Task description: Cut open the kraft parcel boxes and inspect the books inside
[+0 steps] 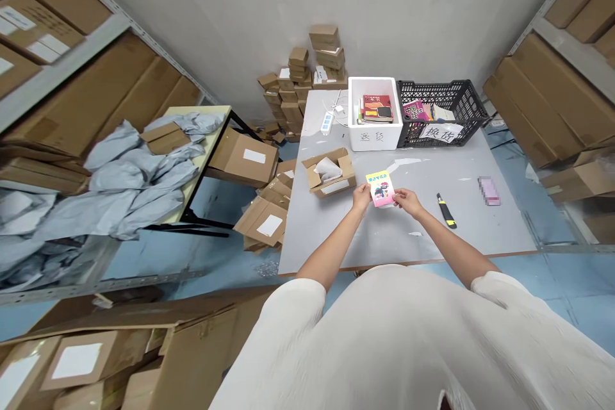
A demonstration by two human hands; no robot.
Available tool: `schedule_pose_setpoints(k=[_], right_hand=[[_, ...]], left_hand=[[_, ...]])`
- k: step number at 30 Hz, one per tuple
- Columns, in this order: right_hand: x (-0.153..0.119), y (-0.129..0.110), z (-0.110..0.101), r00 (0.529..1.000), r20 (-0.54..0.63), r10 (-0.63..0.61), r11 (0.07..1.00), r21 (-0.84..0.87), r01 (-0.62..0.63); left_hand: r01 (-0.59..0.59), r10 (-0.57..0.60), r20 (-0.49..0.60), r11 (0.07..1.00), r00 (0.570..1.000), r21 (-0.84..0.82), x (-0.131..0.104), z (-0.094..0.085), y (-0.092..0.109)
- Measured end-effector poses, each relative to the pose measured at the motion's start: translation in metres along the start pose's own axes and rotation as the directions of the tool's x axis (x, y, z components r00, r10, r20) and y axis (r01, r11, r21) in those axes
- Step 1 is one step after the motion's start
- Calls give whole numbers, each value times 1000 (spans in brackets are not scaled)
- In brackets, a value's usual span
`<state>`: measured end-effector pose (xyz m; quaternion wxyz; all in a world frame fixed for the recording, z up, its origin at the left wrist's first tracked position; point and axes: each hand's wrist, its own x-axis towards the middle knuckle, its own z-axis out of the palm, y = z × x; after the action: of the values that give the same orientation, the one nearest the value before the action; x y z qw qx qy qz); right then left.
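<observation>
Nearby, a carton (332, 188) and a cutter (446, 211) flank the held booklet (381, 188).

Yellow, white and pink booklet (382, 188); grey worktop (331, 237); brown carton (350, 172); black-and-yellow utility knife (446, 211); white foam box (398, 138); black latticed crate (410, 134).

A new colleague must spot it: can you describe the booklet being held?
Start at the grey table. Right of the small open carton on it, the left hand and right hand hold the booklet. Unlike the books in the white box and black crate, it is in hand, its cover yellow above and pink below.
</observation>
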<state>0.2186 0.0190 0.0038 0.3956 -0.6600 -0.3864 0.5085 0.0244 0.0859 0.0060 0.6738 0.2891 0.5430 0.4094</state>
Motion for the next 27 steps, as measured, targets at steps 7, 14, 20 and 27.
schedule_pose_setpoints(k=[7, 14, 20, 27], right_hand=[[10, -10, -4, 989, -150, 0, 986, 167, 25], [24, -17, -14, 995, -92, -47, 978, 197, 64], [43, -28, -38, 992, -107, -69, 982, 169, 87], [82, -46, -99, 979, -180, -95, 985, 125, 119]], left_hand=[[-29, 6, 175, 991, 985, 131, -4, 4, -7], [-58, 21, 195, 982, 981, 182, 8, 12, -8], [-92, 71, 138, 985, 988, 149, 29, 40, 3], [-86, 70, 149, 991, 986, 103, 59, 109, 12]])
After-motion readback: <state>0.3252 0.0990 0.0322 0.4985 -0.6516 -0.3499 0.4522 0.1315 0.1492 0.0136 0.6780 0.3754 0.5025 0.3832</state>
